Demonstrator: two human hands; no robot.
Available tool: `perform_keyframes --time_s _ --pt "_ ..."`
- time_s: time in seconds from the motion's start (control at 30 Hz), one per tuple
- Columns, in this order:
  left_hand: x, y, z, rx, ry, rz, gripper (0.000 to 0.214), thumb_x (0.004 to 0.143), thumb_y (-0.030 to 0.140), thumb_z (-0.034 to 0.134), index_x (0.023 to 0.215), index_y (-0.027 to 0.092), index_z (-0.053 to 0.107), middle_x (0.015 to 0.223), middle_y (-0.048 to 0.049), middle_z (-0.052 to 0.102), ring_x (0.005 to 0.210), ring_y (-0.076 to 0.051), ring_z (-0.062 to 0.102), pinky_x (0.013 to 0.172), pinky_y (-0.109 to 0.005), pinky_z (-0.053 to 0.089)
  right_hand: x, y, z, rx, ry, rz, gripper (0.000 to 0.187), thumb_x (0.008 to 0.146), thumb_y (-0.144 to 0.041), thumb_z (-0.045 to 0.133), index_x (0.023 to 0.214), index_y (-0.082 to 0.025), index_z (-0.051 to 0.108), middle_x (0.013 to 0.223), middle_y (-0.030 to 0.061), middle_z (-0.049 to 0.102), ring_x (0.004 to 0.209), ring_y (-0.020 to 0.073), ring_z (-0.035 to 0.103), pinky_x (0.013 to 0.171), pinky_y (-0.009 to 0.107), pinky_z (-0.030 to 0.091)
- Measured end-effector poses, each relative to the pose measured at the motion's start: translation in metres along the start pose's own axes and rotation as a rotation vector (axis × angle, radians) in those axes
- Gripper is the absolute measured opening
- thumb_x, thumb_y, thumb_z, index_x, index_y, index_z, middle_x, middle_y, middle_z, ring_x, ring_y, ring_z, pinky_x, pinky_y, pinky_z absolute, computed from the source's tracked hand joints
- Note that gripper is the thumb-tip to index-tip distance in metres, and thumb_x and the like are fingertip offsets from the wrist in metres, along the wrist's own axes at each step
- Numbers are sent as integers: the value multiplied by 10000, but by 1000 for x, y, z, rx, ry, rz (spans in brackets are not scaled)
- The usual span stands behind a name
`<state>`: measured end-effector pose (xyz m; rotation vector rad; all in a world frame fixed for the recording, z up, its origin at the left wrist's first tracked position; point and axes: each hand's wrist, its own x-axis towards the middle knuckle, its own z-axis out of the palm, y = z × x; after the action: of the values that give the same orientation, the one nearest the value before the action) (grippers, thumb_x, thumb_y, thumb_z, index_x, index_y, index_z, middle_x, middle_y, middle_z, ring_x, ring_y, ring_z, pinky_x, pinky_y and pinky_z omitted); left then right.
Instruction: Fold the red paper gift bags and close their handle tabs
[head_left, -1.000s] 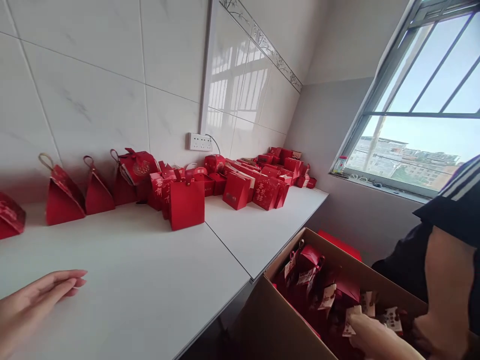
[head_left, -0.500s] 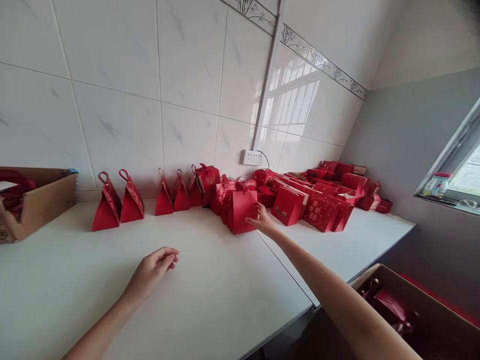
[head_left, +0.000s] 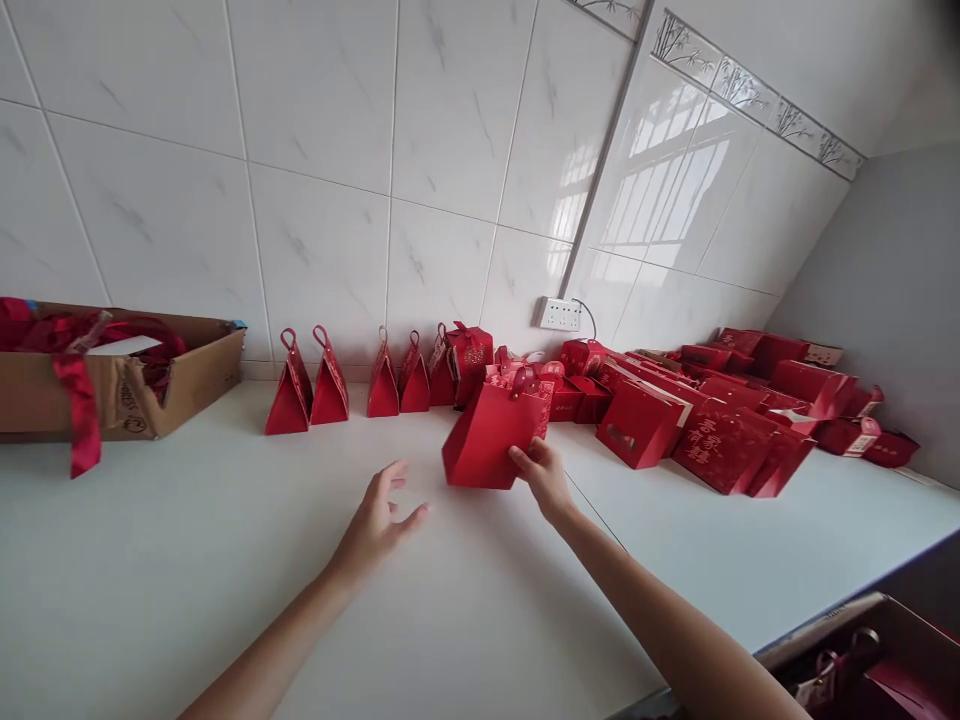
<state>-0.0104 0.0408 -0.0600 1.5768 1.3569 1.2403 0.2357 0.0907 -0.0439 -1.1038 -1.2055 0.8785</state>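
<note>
A red paper gift box (head_left: 484, 440) with a small handle at its top tilts above the white counter. My right hand (head_left: 546, 478) grips its right side, thumb on the face towards me. My left hand (head_left: 382, 515) is left of the box, apart from it, with fingers and thumb spread and nothing in them. Behind the held box, more red gift boxes (head_left: 470, 360) stand by the tiled wall, some partly hidden by it. Farther left, several triangular red boxes (head_left: 330, 385) with loop handles stand in a row.
A cardboard box (head_left: 195, 372) holding red ribbons stands at the left, one ribbon (head_left: 77, 415) hanging over its side. Many red bags and boxes (head_left: 724, 440) crowd the right side of the counter (head_left: 450, 600). Another carton (head_left: 900, 625) sits below its edge at the lower right.
My right hand has lifted and tilted the red gift box, bringing it nearer. My left hand has moved towards it and its fingers have spread. The view has turned left.
</note>
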Motion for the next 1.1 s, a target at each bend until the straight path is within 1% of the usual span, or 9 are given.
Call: perform_keyframes --time_s 0.1,0.27,0.37,0.47,0.57,0.63,0.73,0.9,1.1 --pt "-3 3 2 -55 70 120 816 670 501 705 1352 251 332 1457 -150 402 1324 -330 448 1001 -494 451 -11 -12 40 246 -212 95 431 651 -556 745 865 -202 623 899 42 700 837 193 636 755 368 557" --pt "-12 16 -3 23 116 231 642 716 420 707 1248 215 410 1184 -122 566 1090 -289 589 906 -455 509 -34 -7 82 513 -491 289 391 612 -461 805 837 -189 636 824 38 689 796 194 665 782 387 569" --pt "-13 16 -7 141 195 291 744 674 360 739 1319 221 396 1197 -116 565 1079 -288 581 924 -458 503 -41 1 79 597 -531 389 315 642 -335 790 867 -206 611 843 26 694 773 190 671 768 385 565" --pt "-13 12 -11 219 166 406 853 667 302 740 1421 257 342 1195 -97 562 1076 -275 572 906 -429 516 -35 -1 63 660 -462 420 301 691 -260 725 963 -247 598 936 14 697 855 197 661 761 357 552" --pt "-13 12 -14 238 160 561 889 696 301 730 1473 293 298 1081 -67 545 955 -227 574 773 -357 548 -26 -5 50 620 -381 385 244 726 -291 664 959 -259 599 989 18 691 912 210 632 749 343 541" --pt "-14 14 -15 227 208 673 883 715 320 728 1484 301 294 1045 -61 511 921 -210 559 724 -325 548 -24 -5 48 563 -398 385 202 744 -321 637 927 -244 597 994 28 689 892 211 625 752 351 535" --pt "-16 18 -15 202 268 794 850 744 295 706 1489 282 295 1129 -96 492 1024 -238 549 738 -314 556 -28 -4 53 545 -440 433 184 783 -357 622 919 -236 592 1002 34 692 874 196 631 781 350 533" --pt "-20 23 -12 193 224 983 863 729 286 722 1481 247 302 1236 -135 504 1108 -283 566 832 -379 569 -41 -8 60 552 -559 494 313 800 -482 650 987 -231 643 985 52 708 854 206 663 753 342 548" --pt "-22 26 -9 118 197 963 955 695 427 807 1468 268 269 1204 -146 575 1055 -270 635 843 -398 573 -45 -19 60 587 -616 481 328 805 -498 635 997 -234 673 964 47 717 814 197 660 728 329 551"
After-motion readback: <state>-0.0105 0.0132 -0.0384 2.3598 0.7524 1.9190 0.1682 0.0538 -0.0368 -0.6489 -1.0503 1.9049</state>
